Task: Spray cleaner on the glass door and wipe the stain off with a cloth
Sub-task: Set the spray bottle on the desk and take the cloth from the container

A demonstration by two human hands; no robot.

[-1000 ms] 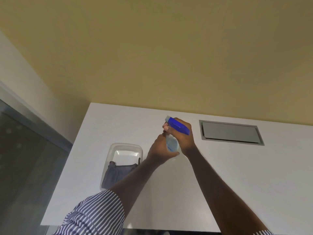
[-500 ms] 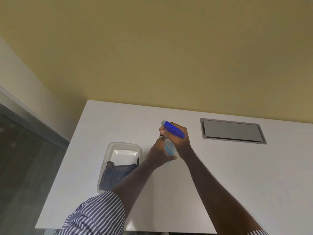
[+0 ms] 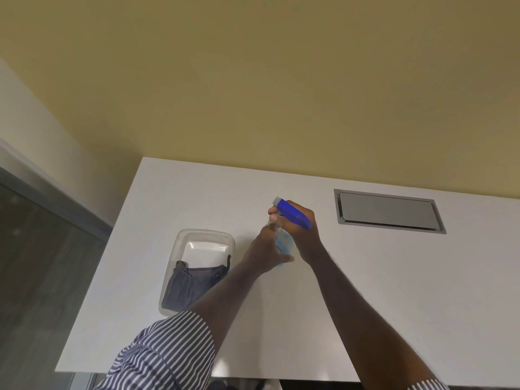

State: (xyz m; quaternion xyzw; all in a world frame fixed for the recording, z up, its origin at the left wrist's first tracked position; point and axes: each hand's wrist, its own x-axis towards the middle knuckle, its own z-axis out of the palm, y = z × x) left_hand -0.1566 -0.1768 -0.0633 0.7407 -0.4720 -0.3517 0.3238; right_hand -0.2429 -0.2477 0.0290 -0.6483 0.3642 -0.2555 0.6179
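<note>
Both hands grasp one spray bottle (image 3: pixel 284 246) above the white table (image 3: pixel 394 277): the right hand (image 3: pixel 306 235) wraps its blue trigger head, the left hand (image 3: pixel 264 254) curls round its clear body. No label is readable. One grey cloth (image 3: pixel 191 285) lies in one clear tray (image 3: pixel 180 243), just left.

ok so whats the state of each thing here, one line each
clear spray bottle with blue trigger head: off the white table, gripped by both hands
left hand: curled round the bottle's body
right hand: wrapped round the neck under the trigger head
grey cloth: crumpled in the clear plastic tray, untouched
grey metal hatch: closed, flush in the table
</note>
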